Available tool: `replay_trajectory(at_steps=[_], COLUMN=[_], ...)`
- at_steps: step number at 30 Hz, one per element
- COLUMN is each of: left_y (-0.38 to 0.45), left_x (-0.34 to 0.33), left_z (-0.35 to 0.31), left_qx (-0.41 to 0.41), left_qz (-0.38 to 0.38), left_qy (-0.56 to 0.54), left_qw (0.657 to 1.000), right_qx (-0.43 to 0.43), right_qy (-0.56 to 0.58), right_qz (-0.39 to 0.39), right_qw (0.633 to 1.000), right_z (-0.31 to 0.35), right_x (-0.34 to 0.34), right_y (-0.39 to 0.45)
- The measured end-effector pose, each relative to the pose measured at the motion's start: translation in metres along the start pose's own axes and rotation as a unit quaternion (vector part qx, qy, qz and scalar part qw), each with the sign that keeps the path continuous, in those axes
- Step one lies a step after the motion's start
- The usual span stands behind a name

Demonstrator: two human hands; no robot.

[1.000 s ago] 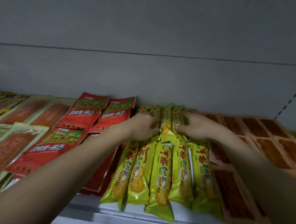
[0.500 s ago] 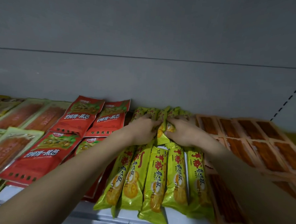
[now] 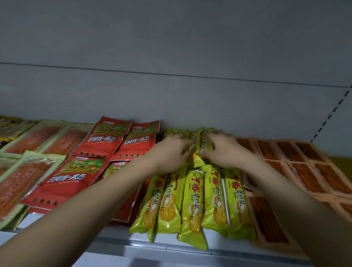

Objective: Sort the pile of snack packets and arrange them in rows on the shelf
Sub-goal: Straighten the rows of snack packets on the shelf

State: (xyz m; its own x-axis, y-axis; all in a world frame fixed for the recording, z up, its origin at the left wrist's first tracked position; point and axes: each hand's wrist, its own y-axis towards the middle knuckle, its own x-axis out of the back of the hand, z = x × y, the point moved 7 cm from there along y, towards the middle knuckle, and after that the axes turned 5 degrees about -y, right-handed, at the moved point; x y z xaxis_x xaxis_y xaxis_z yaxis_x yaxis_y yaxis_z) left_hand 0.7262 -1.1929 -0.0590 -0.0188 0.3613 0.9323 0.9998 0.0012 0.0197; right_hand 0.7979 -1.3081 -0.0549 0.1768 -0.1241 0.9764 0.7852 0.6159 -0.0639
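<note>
Both hands sit closer together than a second ago, now nearly meeting over the back row of green packets; view has tilted a little, shelf contents otherwise unchanged.

Left hand (image 3: 171, 151): fingers curled down onto the back-row green snack packets (image 3: 197, 142), fingertips hidden among the wrappers. Looks like a grip, but how many packets it holds can't be told.

Right hand (image 3: 223, 151): fingers curled over the same cluster from the right, thumb side against the centre packet. Also gripping; contact points are covered by the hand itself.

Back row of green packets is mostly hidden under both hands, only the top ends and one crimped lower end show. Count unreadable.

Front row of green packets (image 3: 194, 203): five visible, lying side by side lengthwise, lower ends overhanging the shelf (image 3: 165, 248) front edge.

Left of them: red packets (image 3: 101, 141) in two overlapping rows, partly covered by the left forearm. Further left, clear-window packets with orange strips (image 3: 15, 188), cut off at the frame edge and blurred.

Right: orange packets with dark strips (image 3: 303, 174) laid in a grid, the near ones hidden behind the right forearm, far right blurred.
</note>
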Motion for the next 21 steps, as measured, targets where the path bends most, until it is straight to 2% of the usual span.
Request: replay_trajectory(at_steps=[5, 10, 12, 16, 21], left_y=[-0.046, -0.102, -0.116, -0.122, -0.120], left_x=[0.021, 0.000, -0.013, -0.034, -0.036], left_z=[-0.018, -0.031, -0.032, -0.030, -0.028], left_qx=[-0.054, -0.066, -0.061, -0.061, -0.051], left_qz=[0.017, 0.173, 0.205, 0.188, 0.146], left_qy=[-0.004, 0.018, 0.025, 0.075, 0.088], left_qw=[0.998, 0.983, 0.977, 0.977, 0.984], right_qx=[0.066, 0.114, 0.113, 0.092, 0.081], right_qy=[0.002, -0.073, -0.093, -0.100, -0.097], right_qz=[0.054, 0.176, 0.206, 0.203, 0.143], right_qw=[0.996, 0.975, 0.968, 0.970, 0.982], right_z=[0.025, 0.039, 0.042, 0.051, 0.054], right_x=[0.007, -0.020, -0.032, -0.049, -0.047], right_y=[-0.052, -0.111, -0.126, -0.137, -0.134])
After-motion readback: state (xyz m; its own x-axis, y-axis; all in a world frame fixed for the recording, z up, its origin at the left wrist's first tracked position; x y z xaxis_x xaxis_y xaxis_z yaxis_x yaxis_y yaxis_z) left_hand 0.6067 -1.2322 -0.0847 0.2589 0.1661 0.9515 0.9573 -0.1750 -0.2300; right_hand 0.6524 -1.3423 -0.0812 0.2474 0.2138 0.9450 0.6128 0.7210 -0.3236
